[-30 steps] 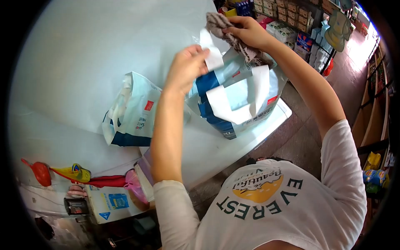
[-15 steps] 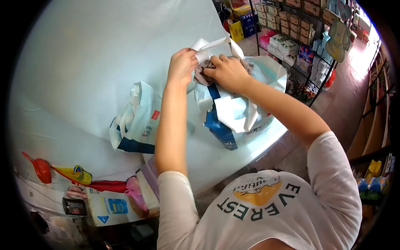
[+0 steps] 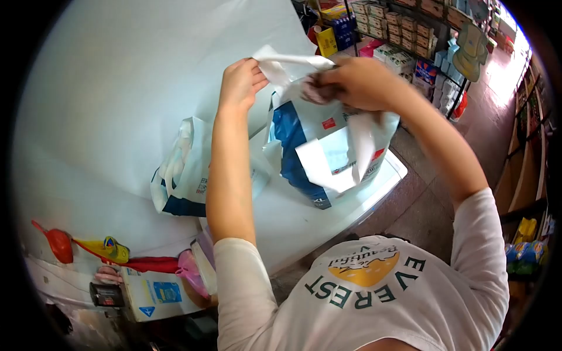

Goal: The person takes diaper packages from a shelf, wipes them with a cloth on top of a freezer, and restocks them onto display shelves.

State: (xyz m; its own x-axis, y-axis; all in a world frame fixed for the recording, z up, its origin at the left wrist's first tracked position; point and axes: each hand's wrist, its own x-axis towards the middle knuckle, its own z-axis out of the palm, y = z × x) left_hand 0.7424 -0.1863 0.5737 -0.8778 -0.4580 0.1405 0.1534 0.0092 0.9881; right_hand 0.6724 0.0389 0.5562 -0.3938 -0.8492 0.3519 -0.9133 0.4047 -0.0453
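Note:
My left hand (image 3: 241,85) pinches the white handle (image 3: 295,59) of a white and blue bag (image 3: 290,131) that stands on the white table. Over the bag's mouth, my right hand (image 3: 366,82) is closed on a crumpled brownish-grey patterned cloth (image 3: 321,88), blurred by motion. Part of the cloth hangs below the fingers, and its full shape is hidden. The bag's near handle (image 3: 364,143) droops over its front. A second white and blue bag (image 3: 187,169) leans on the table, left of my left forearm.
Shelves with stacked boxes (image 3: 392,26) stand beyond the table (image 3: 293,225) at upper right. A white box (image 3: 158,295), a red scoop-shaped item (image 3: 58,244) and a black container (image 3: 105,294) are at lower left. More shelving (image 3: 521,146) lines the right side.
My right hand has come up and right out of the bag, drawing the cloth with it. My left hand has shifted slightly left, stretching the handle, and the bag's side has straightened.

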